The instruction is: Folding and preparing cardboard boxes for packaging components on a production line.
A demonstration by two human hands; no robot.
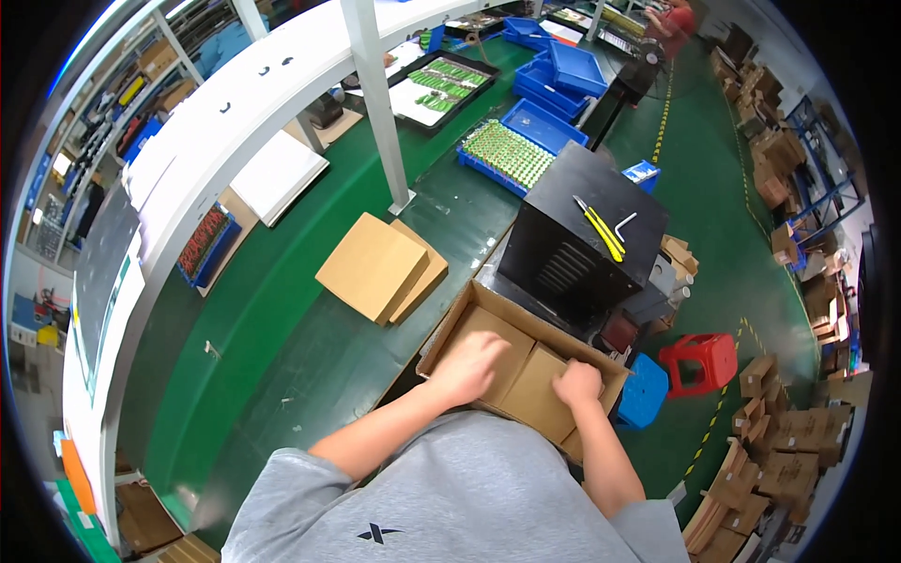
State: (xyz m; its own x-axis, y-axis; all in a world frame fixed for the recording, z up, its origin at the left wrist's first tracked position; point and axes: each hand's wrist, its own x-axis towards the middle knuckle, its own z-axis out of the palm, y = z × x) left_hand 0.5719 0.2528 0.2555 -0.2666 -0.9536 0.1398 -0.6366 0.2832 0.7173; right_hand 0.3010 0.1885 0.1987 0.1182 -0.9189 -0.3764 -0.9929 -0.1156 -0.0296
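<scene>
In front of me stands an open cardboard box (449,330), its top edge facing up. Inside lie flat brown cardboard boxes or panels; a smaller piece (533,383) rests between my hands. My left hand (472,366) is over the left part of the open box, its fingers curled together. What they grip, if anything, is hidden. At the right side of the same box is my right hand (577,383), fingers bent down by the smaller piece's edge, their tips out of sight. Two flat closed cardboard boxes (374,266) overlap on the green bench to the left.
Beyond the box stands a black metal cabinet (587,202) with a yellow utility knife (605,235) and a hex key (625,225) on top. Farther back is a blue tray (488,178) of green cylindrical cells. A red stool (699,364) and blue stool (644,392) stand right.
</scene>
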